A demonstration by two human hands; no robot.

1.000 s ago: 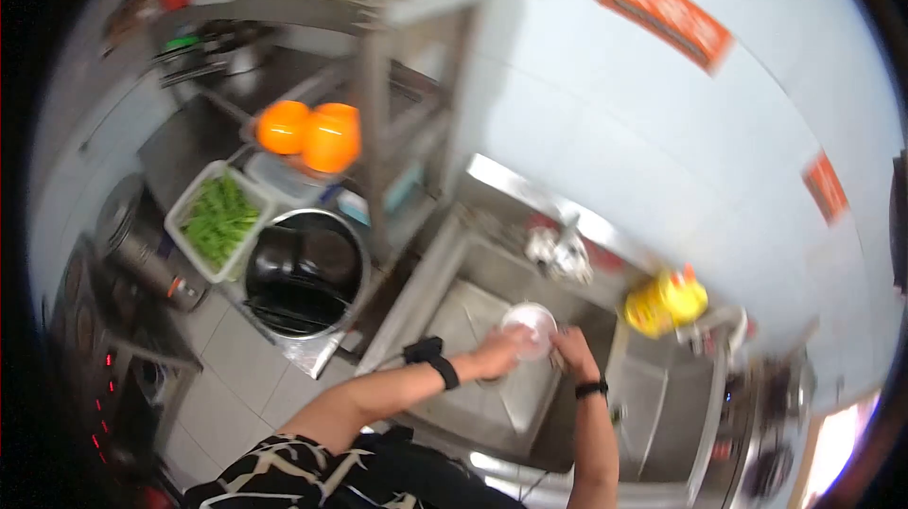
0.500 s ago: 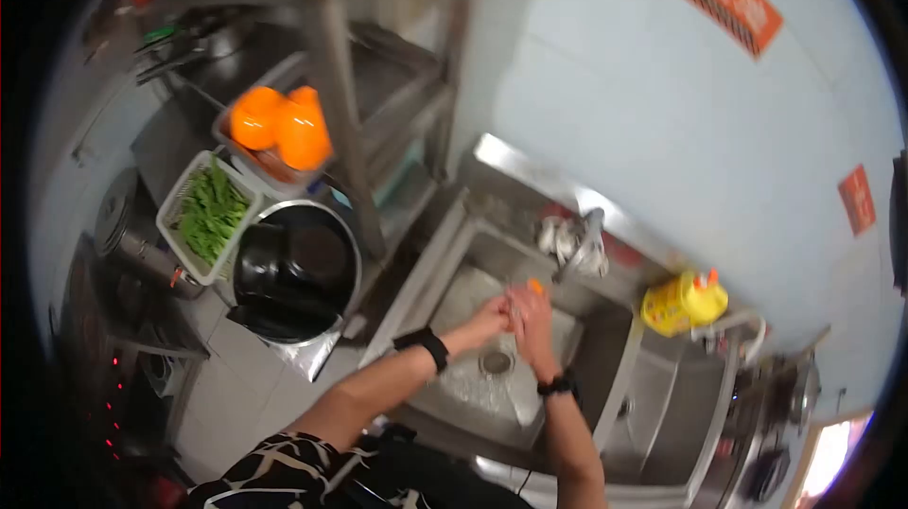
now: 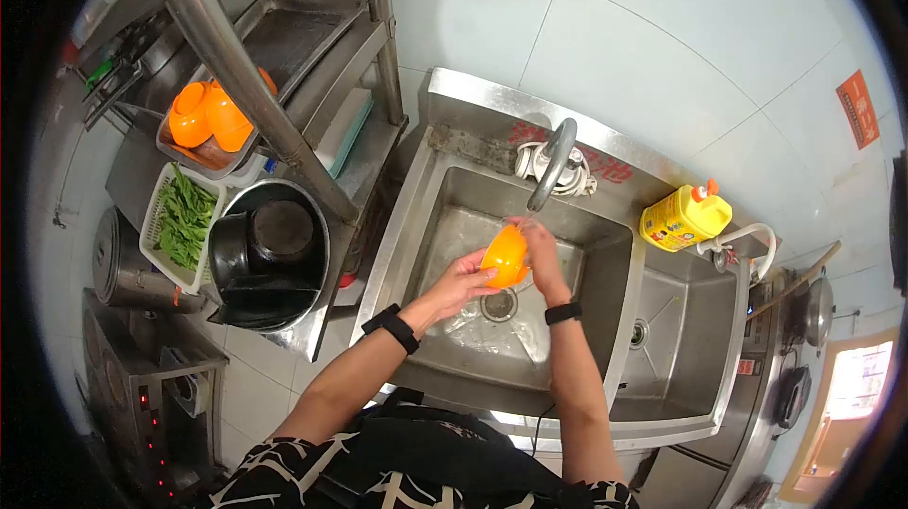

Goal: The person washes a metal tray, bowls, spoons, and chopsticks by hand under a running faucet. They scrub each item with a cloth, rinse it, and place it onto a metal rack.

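A: Where is the bowl (image 3: 506, 256)?

B: Over the left basin of the sink (image 3: 427, 216), just under the mouth of the tap (image 3: 553, 161) and above the drain (image 3: 498, 306). It is held clear of the steel between both hands.

A: How do the fingers sit?

B: The left hand (image 3: 462, 280) cups it from below and from the person's side. Its fingers are curled and pressed together against the orange wall. The right hand (image 3: 539, 242) lies along the far side. Its fingers are mostly hidden behind the bowl, so whether they grip or only rub cannot be told.

A: Which way does it point?

B: It is tipped on its side. The rounded outside faces the camera, and the mouth seems turned away toward the right hand, though the rim is not plainly shown. Its longer line runs from the tap's mouth down toward the drain, leaning slightly toward the left hand.

A: What could go wrong?

B: A smooth, wet bowl held mainly by one curled hand could slip and drop onto the basin floor. With this tilt, water striking the curved outside could spray over the front rim onto the person's clothes. A careless lift could also knock it against the tap, which hangs very near. Whether water runs now is too fine to see.
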